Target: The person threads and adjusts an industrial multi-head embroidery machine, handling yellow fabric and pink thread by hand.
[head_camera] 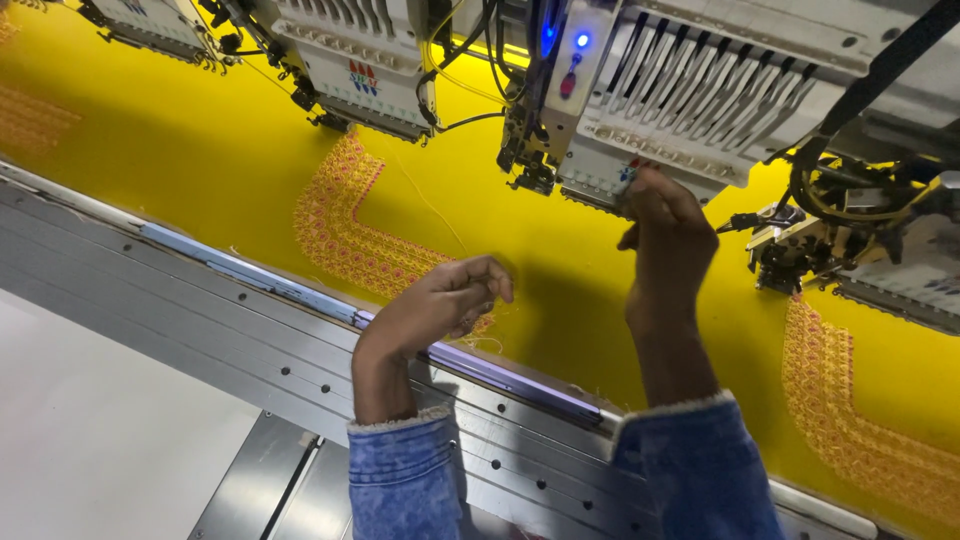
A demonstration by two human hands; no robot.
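Thin pale thread [440,215] seems pinched btwn the fingers [492,285] of the left hand [440,305], which are curled together just above the yellow cloth; the strand itself is faint, so the pinch is a judgement. Right hand [665,235] is raised w/ fingers closed on the lower edge of the nearest embroidery head [660,110], at the needle row; can't tell if thread sits btwn them.

Thread runs diagonally, long axis from the left hand up-left toward the heads, apart from the cloth for most of its length.

Progress, judged: yellow fabric [200,150] already carries stitched L-shaped orange-pink border bands [345,225], another at right [850,400], so part of the pattern is done; large plain areas remain, and the head looks paused w/ a blue light [582,40] on.

Outward: metal frame rail [230,310] clamps the cloth edge; denim cuffs [400,470] lie over it.
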